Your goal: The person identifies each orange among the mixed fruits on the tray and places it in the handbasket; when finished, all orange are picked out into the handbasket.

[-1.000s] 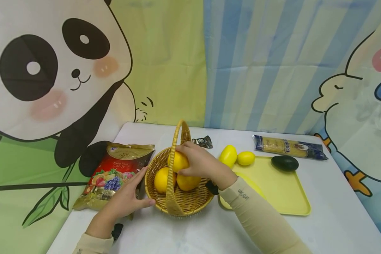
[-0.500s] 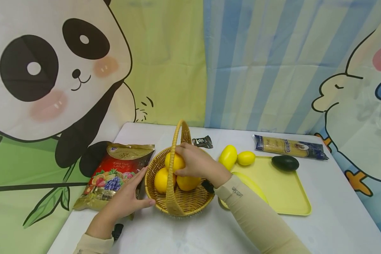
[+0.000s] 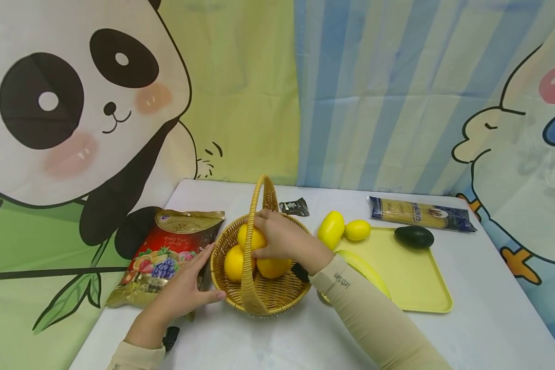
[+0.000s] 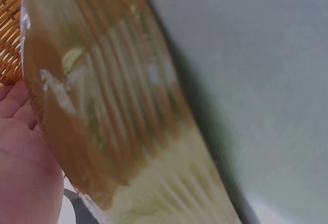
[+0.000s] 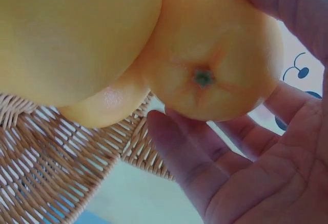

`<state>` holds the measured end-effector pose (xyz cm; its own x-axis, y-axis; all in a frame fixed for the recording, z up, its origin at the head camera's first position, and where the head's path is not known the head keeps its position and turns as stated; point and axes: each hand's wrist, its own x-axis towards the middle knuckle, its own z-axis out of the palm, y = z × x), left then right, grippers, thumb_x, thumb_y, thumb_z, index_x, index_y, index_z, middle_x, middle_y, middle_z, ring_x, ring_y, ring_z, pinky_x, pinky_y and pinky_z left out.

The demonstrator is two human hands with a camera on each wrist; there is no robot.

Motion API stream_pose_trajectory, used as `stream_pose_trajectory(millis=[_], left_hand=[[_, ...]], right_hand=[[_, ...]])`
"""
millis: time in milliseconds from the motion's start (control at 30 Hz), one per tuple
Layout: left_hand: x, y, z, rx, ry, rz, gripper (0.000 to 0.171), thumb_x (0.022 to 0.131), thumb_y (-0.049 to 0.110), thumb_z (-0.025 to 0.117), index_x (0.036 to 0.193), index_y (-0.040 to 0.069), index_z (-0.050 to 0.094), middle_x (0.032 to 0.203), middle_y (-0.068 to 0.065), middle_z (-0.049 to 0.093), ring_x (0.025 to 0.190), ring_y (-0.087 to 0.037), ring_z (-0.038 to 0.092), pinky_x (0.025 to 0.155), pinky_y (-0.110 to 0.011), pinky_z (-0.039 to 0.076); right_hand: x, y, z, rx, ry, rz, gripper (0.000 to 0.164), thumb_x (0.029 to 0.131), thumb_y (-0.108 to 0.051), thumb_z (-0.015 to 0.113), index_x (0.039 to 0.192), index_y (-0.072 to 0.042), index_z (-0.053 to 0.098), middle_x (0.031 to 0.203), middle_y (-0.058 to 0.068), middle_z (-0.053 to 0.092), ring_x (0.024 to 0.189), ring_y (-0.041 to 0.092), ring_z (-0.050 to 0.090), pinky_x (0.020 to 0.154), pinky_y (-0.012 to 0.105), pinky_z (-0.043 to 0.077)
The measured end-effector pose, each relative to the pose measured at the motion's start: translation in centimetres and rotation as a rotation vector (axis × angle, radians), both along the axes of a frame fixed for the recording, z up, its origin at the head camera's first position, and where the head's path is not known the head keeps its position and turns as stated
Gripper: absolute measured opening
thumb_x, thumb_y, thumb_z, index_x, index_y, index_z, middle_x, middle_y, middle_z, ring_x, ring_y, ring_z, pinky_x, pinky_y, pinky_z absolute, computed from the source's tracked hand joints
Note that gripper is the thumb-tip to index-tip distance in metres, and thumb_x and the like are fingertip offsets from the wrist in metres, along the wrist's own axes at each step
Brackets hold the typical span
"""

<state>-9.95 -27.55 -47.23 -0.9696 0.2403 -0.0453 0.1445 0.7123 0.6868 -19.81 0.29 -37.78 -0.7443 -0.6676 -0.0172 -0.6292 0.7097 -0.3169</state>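
Observation:
In the head view a wicker basket (image 3: 277, 300) with a tall arched handle holds two oranges, one at the left (image 3: 233, 264) and one at the right (image 3: 274, 267). My right hand (image 3: 284, 236) reaches in and grips a third orange (image 3: 258, 238), which rests up against the other two behind the handle. The right wrist view shows curled fingers around this orange (image 5: 220, 44), its green stem mark facing the camera. My left hand (image 3: 182, 290) has its fingers spread, thumb tip at the basket's left rim, beside a fruit candy bag (image 3: 176, 241). The bag (image 4: 97, 106) fills much of the left wrist view.
Right of the basket lies a yellow tray (image 3: 413, 282) with a banana (image 3: 365, 270) partly under the right sleeve. Two lemon-yellow fruits (image 3: 331, 229) and a dark avocado-like fruit (image 3: 413, 237) sit along its back edge. Behind are a spaghetti pack (image 3: 421, 214) and a small black packet (image 3: 295, 207).
My right hand has shifted slightly left and down with the orange, bringing it closer over the left orange. My left hand has stayed at the basket rim.

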Motion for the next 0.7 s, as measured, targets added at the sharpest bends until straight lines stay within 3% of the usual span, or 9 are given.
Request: stream_pose_trajectory(millis=[167,300,500,700], left_hand=[[-0.1,-0.1,-0.1,-0.007,-0.007,0.002,0.119,0.078,0.063,0.085,0.169,0.035,0.014,0.175,-0.011,0.024,0.156,-0.050,0.030,0.114,-0.081,0.031],[-0.2,-0.2,-0.1,-0.010,-0.011,0.003,0.119,0.078,0.062,0.085,0.169,0.037,0.013,0.175,-0.011,0.024,0.156,-0.050,0.029,0.114,-0.081,0.031],[-0.2,-0.2,0.2,-0.006,-0.021,-0.002,0.119,0.078,0.061,0.086,0.169,0.036,0.013,0.175,-0.012,0.022,0.156,-0.051,0.027,0.114,-0.081,0.030],[-0.1,-0.5,0.2,-0.020,-0.023,0.006,0.120,0.077,0.064,0.085,0.169,0.035,0.013,0.174,-0.015,0.023,0.155,-0.053,0.028,0.112,-0.082,0.031]], right_hand=[[0.1,0.6,0.8,-0.043,-0.007,-0.032,0.067,0.085,-0.048,0.086,0.139,-0.015,0.063,0.150,0.008,0.054,0.130,0.023,0.058,0.111,0.039,0.052],[0.1,1.5,1.9,-0.088,-0.016,-0.065,0.079,0.088,-0.047,0.083,0.155,-0.019,0.052,0.153,0.005,0.052,0.137,0.024,0.054,0.118,0.042,0.047],[0.1,3.5,2.3,-0.142,0.006,-0.096,0.070,0.093,-0.046,0.078,0.154,-0.024,0.053,0.151,0.003,0.053,0.138,0.024,0.054,0.116,0.044,0.049],[0.3,6.1,1.7,-0.184,-0.001,-0.150,0.067,0.096,-0.044,0.075,0.155,-0.022,0.052,0.150,0.005,0.054,0.139,0.027,0.053,0.117,0.049,0.048]])
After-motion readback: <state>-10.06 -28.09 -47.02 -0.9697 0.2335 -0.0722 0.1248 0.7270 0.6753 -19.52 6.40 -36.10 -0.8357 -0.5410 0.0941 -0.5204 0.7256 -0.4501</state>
